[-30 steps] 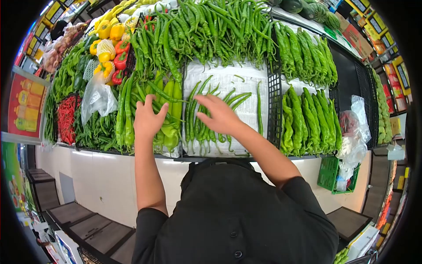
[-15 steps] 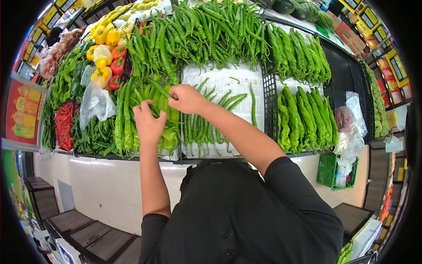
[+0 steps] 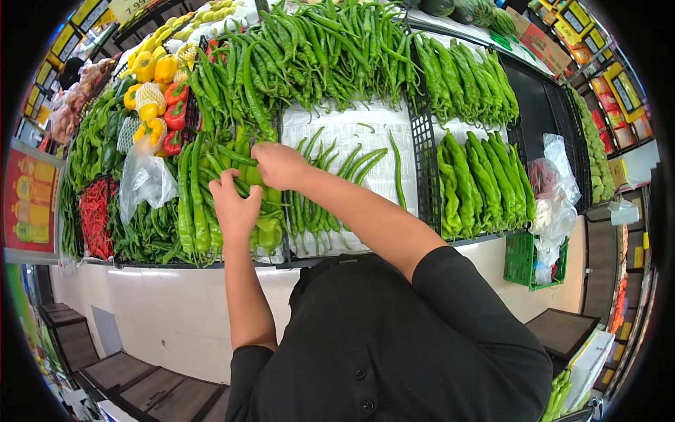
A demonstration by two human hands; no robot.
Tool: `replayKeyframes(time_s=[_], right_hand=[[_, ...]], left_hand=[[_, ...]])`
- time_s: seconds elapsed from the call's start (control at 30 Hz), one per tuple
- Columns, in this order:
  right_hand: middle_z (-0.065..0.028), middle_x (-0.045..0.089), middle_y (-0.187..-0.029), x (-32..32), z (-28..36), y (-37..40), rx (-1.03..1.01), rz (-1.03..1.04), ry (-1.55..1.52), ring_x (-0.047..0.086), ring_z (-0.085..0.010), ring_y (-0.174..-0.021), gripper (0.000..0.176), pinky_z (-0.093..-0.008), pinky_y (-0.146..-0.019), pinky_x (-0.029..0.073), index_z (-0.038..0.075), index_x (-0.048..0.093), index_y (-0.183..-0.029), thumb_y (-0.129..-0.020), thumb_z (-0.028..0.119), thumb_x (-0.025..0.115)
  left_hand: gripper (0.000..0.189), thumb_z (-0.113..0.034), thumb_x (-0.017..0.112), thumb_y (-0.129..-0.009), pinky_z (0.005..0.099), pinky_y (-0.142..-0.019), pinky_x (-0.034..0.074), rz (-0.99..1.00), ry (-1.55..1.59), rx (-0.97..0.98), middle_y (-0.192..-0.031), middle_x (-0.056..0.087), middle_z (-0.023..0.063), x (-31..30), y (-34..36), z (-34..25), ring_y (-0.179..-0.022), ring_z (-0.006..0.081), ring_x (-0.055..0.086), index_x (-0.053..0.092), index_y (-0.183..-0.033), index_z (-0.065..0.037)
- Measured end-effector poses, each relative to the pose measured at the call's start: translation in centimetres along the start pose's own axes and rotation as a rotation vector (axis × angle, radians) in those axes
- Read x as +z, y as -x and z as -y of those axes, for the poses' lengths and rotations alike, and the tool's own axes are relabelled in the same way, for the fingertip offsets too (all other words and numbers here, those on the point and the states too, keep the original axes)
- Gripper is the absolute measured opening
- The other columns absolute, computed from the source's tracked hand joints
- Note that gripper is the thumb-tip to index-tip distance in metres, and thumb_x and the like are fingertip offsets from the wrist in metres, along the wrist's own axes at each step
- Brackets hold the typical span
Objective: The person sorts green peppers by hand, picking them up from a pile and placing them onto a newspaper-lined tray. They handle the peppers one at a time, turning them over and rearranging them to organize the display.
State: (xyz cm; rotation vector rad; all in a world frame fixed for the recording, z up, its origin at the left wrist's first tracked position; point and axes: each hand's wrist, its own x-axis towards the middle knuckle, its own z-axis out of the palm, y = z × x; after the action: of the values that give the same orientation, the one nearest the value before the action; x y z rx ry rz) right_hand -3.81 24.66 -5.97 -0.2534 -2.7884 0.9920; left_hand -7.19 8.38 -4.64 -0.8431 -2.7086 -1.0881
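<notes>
My right hand [image 3: 279, 166] is closed around the end of a long green chili pepper [image 3: 236, 156], which points left from its fingers. Just below and to the left, my left hand [image 3: 235, 205] curls over several green chili peppers [image 3: 235, 184], with some showing between its thumb and forefinger. Part of its grip is hidden. Paler green peppers [image 3: 269, 233] lie beneath and beside both hands. To the right, thin green chilies [image 3: 316, 211] are lined up on white paper [image 3: 380, 190].
A big heap of green chilies [image 3: 323, 53] lies behind. Black crate walls [image 3: 425, 151] separate it from wrinkled green peppers [image 3: 485, 186] at right. At left are red chilies [image 3: 96, 218], a clear plastic bag [image 3: 146, 179] and bell peppers [image 3: 176, 114]. A green basket [image 3: 520, 259] stands below right.
Both hands have shifted slightly down and left in the view, along with the stall as the camera moved. The right hand still grips the pepper; the left stays over the peppers.
</notes>
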Motion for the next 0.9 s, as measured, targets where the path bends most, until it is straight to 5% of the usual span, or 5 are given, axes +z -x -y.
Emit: replayKeyframes(time_s=[0.2, 0.4, 0.6, 0.77, 0.9], right_hand=[[-0.0192, 0.064, -0.109, -0.4, -0.4, -1.1, 0.007, -0.077, -0.112, 0.063, -0.0344, -0.105, 0.024, -0.0444, -0.091, 0.050, -0.001, 0.058, -0.113, -0.090, 0.005, 0.061], [-0.0036, 0.056, -0.093, -3.8, 0.7, -0.5, -0.042, -0.011, -0.944, 0.054, -0.0119, -0.087, 0.017, -0.0303, -0.080, 0.048, 0.000, 0.054, -0.113, -0.098, 0.005, 0.061], [0.0031, 0.046, -0.085, -9.9, -3.8, 9.6, -0.017, -0.099, -0.808, 0.041, -0.0076, -0.074, 0.016, -0.0257, -0.066, 0.040, 0.005, 0.053, -0.110, -0.097, 0.002, 0.062], [0.0019, 0.051, -0.082, -13.4, -9.7, 21.0, 0.382, -0.195, -0.859, 0.048, -0.0071, -0.070, 0.017, -0.0258, -0.061, 0.043, 0.007, 0.049, -0.105, -0.097, 0.005, 0.064], [-0.0007, 0.052, -0.079, -9.7, -15.1, 26.5, 0.551, -0.205, -0.746, 0.051, -0.0098, -0.065, 0.018, -0.0279, -0.057, 0.045, 0.006, 0.048, -0.102, -0.096, 0.006, 0.065]], left_hand=[[0.032, -0.018, 0.071, -0.077, 0.0448, -0.089, 0.047, 0.027, 0.009, -0.029, -0.107, 0.048, 0.0190, -0.3, 0.1, 0.2, -0.097, 0.0392, 0.054, 0.062, -0.106, -0.008], [0.025, -0.015, 0.071, -0.078, 0.0434, -0.085, 0.046, -0.046, 0.029, 0.019, -0.102, 0.049, 0.0180, -0.1, 0.2, 0.4, -0.094, 0.0380, 0.054, 0.061, -0.100, -0.008], [0.021, -0.016, 0.070, -0.083, 0.0451, -0.086, 0.045, -0.065, 0.101, 0.038, -0.102, 0.049, 0.0192, -0.2, 0.1, 1.5, -0.095, 0.0389, 0.053, 0.061, -0.100, -0.009], [0.020, -0.018, 0.070, -0.086, 0.0396, -0.078, 0.045, -0.001, 0.104, -0.038, -0.103, 0.049, 0.0145, -0.5, 0.2, 0.8, -0.086, 0.0304, 0.052, 0.062, -0.102, -0.010], [0.019, -0.019, 0.070, -0.087, 0.0372, -0.075, 0.044, -0.011, 0.045, 0.014, -0.102, 0.049, 0.0125, 0.0, 0.0, 1.6, -0.083, 0.0268, 0.050, 0.063, -0.103, -0.010]])
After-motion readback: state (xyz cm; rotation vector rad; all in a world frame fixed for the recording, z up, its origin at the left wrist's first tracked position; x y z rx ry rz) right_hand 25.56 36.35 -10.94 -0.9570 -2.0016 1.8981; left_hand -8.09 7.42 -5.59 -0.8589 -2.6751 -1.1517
